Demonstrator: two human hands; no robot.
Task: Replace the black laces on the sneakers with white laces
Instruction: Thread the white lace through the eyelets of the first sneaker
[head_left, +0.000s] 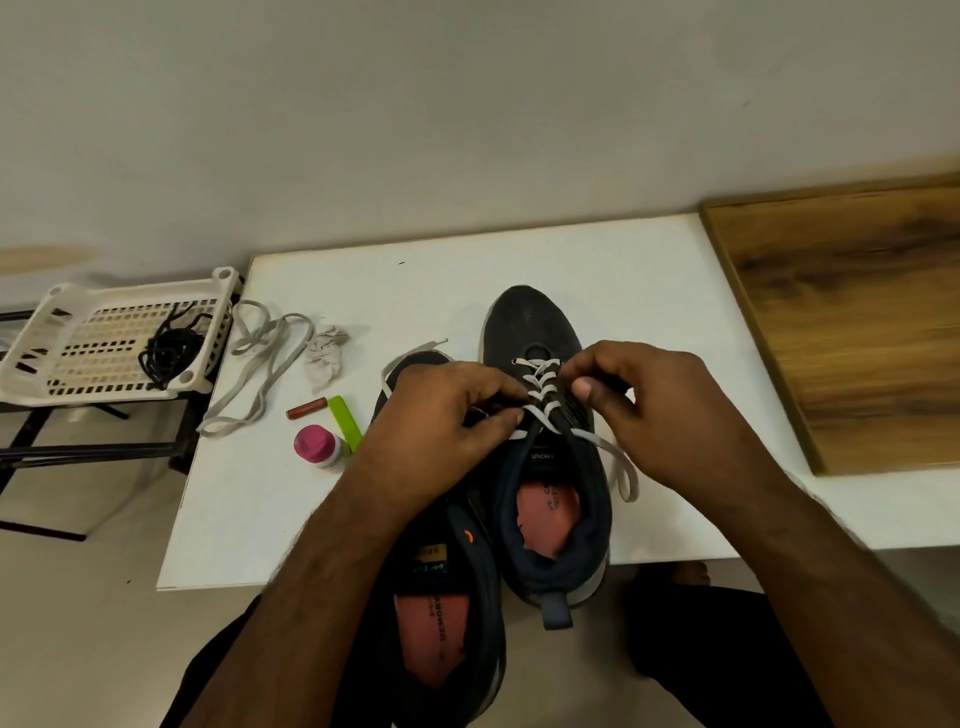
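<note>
Both sneakers sitting at table (649, 270) near edge. Left of right sneaker (540, 332): basket (31, 374) holding black laces (169, 351); spare white lace (260, 374) lying loose; left sneaker (452, 613) touching it. Left hand (441, 415) pinching white lace (540, 387) over right sneaker's eyelets. Right hand (639, 410), fingers curled, gripping same lace, loose end trailing right.
</note>
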